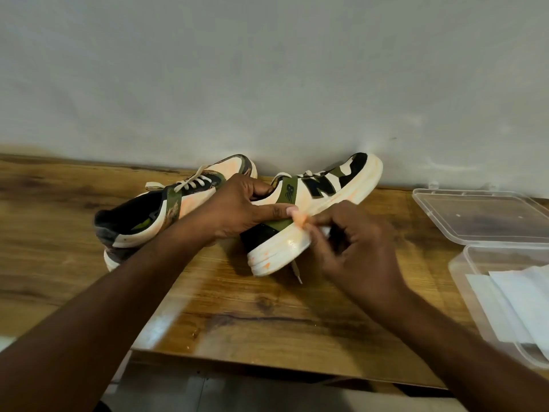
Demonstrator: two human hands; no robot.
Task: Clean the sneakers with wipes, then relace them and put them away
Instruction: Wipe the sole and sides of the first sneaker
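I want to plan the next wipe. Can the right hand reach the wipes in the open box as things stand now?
Probably yes. The wipes lie uncovered in the open box, its lid set apart behind, close beside the right hand. But that hand is pinching a used wipe against the sneaker.

My left hand (237,208) covers the collar and part of the side of the tilted cream, olive and black sneaker (312,203), and my right hand (353,242) hides most of the small orange-stained wipe (301,220) it pinches. The clear plastic box (469,272) of white wipes (517,298) and its clear lid (481,215) are cut by the right edge. My fingers hide part of the sole edge.
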